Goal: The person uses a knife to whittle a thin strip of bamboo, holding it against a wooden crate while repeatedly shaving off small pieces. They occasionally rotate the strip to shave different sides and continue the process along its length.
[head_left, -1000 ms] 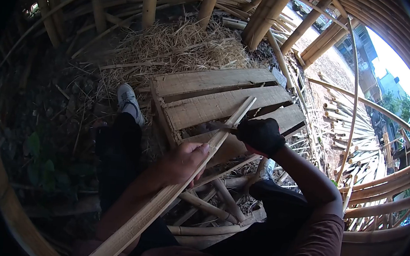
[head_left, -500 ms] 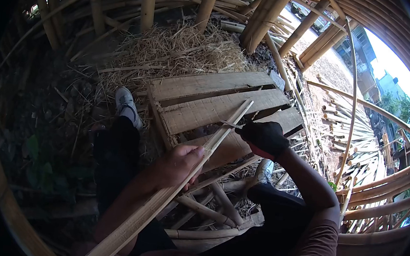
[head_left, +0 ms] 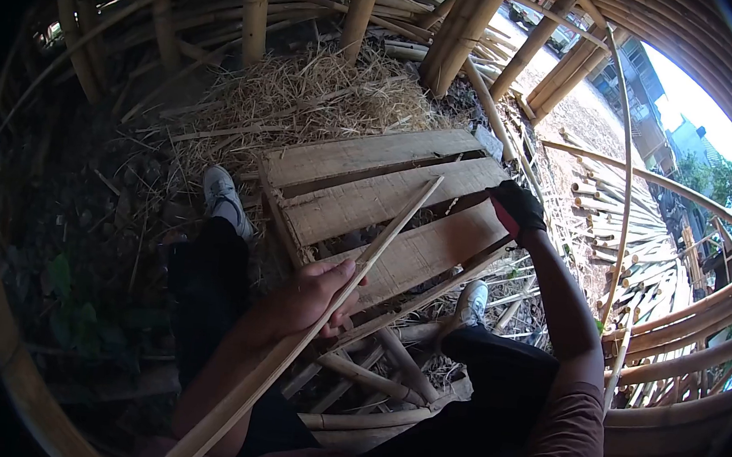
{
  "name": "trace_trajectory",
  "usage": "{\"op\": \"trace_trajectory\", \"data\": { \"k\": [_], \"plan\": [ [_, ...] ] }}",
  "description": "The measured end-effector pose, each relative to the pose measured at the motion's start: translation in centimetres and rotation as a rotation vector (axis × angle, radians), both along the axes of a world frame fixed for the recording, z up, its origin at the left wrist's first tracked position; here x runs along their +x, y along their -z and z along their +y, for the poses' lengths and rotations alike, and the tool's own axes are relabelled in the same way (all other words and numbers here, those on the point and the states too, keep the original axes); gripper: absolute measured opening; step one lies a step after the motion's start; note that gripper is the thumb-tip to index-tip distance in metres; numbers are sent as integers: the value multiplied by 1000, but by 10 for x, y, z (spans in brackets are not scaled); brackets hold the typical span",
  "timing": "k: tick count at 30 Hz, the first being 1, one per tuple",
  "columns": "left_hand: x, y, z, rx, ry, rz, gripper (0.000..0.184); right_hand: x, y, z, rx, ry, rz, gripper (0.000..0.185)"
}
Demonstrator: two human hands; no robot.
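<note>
A long, pale bamboo strip (head_left: pixel 394 227) runs from the bottom left up over a slatted wooden crate (head_left: pixel 360 200). My left hand (head_left: pixel 319 298), bare, is closed around the strip near its middle, with the thumb on top. At the right end of the crate is my right hand (head_left: pixel 518 211), in a dark glove with a red palm, apart from the strip. Its fingers are curled, and whatever they hold is hidden.
Dry shavings (head_left: pixel 307 99) lie beyond the crate. Upright bamboo posts (head_left: pixel 460 43) stand at the back. Many cut bamboo poles (head_left: pixel 631 241) lie on the ground at the right. Crossed bamboo pieces (head_left: pixel 372 375) are below the crate, between my legs.
My right hand has moved right and up, off the strip and over to the crate's right end. The blade seen in it earlier no longer shows. My left hand still grips the strip, now turned slightly.
</note>
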State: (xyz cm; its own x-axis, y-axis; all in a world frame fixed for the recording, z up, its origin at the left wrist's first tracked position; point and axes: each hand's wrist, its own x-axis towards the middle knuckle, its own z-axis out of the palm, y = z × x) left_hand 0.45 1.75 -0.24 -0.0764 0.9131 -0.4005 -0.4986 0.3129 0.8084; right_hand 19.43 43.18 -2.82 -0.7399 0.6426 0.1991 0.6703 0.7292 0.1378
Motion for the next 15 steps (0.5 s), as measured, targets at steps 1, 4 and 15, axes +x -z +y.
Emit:
{"op": "trace_trajectory", "data": {
  "k": [1,4,15],
  "plan": [
    [0,-2,-1,-2,-15,-69,36,-6,-9,-15,-166,41,85,38],
    [-1,-7,-5,19,-67,-243,34,-17,-7,-33,-298,-111,305,31],
    [-11,-7,-2,-51,-34,-372,30,-66,8,-48,-703,227,438,57]
  ]
}}
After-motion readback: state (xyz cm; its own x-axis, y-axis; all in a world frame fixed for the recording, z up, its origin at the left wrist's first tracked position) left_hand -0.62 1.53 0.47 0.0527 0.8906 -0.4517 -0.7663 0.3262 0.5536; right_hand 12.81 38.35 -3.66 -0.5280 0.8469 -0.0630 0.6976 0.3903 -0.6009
